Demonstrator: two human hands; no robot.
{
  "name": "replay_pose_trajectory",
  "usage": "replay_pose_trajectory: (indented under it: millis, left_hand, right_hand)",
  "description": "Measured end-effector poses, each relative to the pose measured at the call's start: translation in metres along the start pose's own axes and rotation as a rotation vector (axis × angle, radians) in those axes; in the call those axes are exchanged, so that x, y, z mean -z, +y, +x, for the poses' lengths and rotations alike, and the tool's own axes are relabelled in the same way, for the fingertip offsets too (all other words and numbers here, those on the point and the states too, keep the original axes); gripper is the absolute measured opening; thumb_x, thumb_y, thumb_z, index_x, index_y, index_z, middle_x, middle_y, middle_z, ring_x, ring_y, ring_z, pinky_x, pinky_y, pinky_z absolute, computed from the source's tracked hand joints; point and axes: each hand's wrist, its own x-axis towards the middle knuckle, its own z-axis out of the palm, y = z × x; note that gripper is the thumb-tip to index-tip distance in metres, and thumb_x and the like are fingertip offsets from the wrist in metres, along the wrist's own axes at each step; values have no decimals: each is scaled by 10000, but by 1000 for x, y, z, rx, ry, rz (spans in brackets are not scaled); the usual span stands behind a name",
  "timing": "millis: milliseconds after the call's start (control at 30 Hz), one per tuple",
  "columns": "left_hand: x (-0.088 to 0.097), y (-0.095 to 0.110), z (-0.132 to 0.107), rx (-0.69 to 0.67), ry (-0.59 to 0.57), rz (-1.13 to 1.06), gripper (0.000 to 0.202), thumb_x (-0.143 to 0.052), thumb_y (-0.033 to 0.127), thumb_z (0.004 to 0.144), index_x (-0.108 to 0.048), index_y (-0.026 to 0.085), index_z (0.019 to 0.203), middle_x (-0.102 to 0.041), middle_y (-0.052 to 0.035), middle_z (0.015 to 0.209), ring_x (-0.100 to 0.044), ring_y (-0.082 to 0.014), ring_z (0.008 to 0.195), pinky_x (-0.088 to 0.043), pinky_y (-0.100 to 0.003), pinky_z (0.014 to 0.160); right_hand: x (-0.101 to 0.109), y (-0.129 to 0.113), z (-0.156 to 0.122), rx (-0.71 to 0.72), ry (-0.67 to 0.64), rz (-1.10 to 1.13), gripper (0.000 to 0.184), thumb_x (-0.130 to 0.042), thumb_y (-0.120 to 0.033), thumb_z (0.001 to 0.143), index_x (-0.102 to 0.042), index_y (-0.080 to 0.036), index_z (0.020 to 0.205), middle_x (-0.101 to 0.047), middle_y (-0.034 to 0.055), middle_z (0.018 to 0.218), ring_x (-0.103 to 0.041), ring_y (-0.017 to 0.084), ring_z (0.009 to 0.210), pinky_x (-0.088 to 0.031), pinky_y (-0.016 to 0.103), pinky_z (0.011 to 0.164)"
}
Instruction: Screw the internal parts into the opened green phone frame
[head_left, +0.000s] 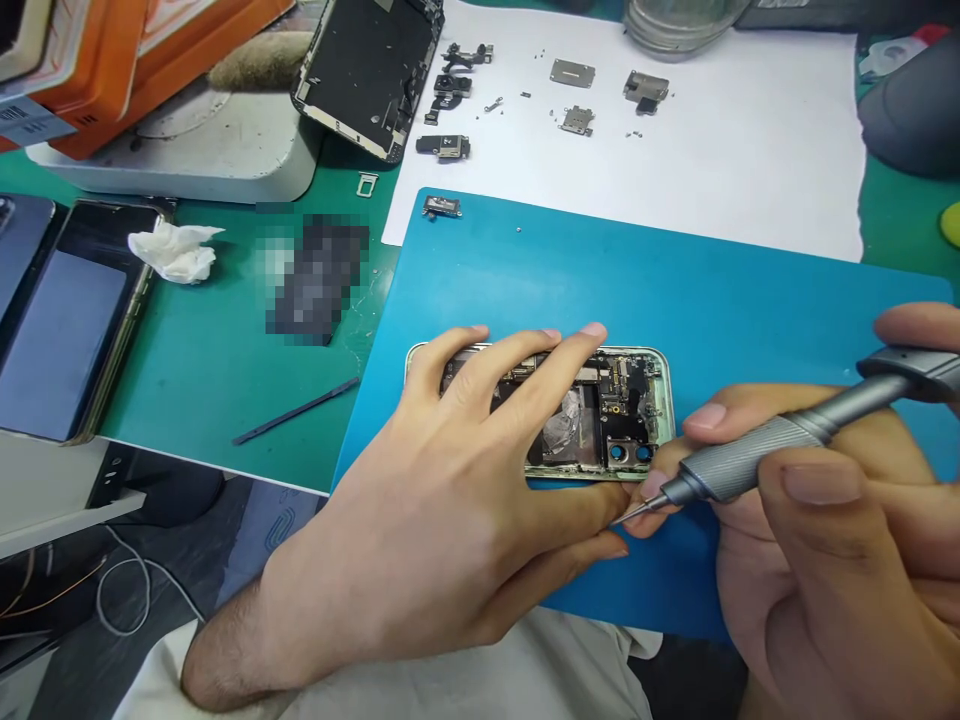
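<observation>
An opened phone [637,385] with a light green frame lies on the blue mat, its circuit boards and empty battery bay exposed. My left hand [457,500] reaches across it and steadies it, three fingers at the far edge, the index finger along the near edge. My left thumb and index finger are close to the tip of a grey precision screwdriver [757,455]. The screwdriver is held tilted in my right hand [840,540], its tip pointing down-left just outside the phone's near edge. Whether a screw sits at the tip is too small to tell.
Small phone parts, metal shields [573,72] and screws lie on white paper [765,180]. A small component [442,206] is at the blue mat's corner [480,260]. Leftward are a detached screen [367,75], black spudger [296,411], crumpled tissue [176,252] and phones [67,330]. A glass jar [679,25] stands behind.
</observation>
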Motion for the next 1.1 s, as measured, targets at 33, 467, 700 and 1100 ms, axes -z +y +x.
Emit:
replay_pose_trajectory:
  millis: [33,467,700,1100]
  left_hand:
    - [-1,0,0,-1,12,-1,341,-527,474,1190,-834,467,1339,-483,-113,1787,-476,-418,1638,-401,-746,1242]
    - [-1,0,-1,-7,22,18,361,-511,509,1196,-815,467,1386,-455,-149,1820,-499,-414,1631,-372,-745,1239]
    - [-1,0,-1,-6,15,20,370,-493,497,1203,-835,443,1332,-440,-156,1830,-484,-404,1648,-393,-736,1234]
    - [-2,0,1,-5,24,31,362,-504,505,1198,-838,440,1320,-450,-146,1821,-496,-410,1637,-429,-731,1226]
  right_hand:
    - [-1,0,0,25,17,-15,628,-874,-463,1007,-663,-293,1573,-693,98,1049,-747,224,884,-691,370,610]
    - [-3,-3,-2,-65,-49,-6,655,-887,-445,972,-634,-394,1575,-742,56,1016,-707,206,696,-689,368,608]
    - [4,4,4,-1,-100,4,576,-876,-430,988,-678,-345,1522,-739,58,982,-716,211,684,-679,386,606]
    - [9,7,3,29,-75,-19,673,-862,-428,997,-641,-277,1614,-732,80,965,-725,232,689,-645,404,530]
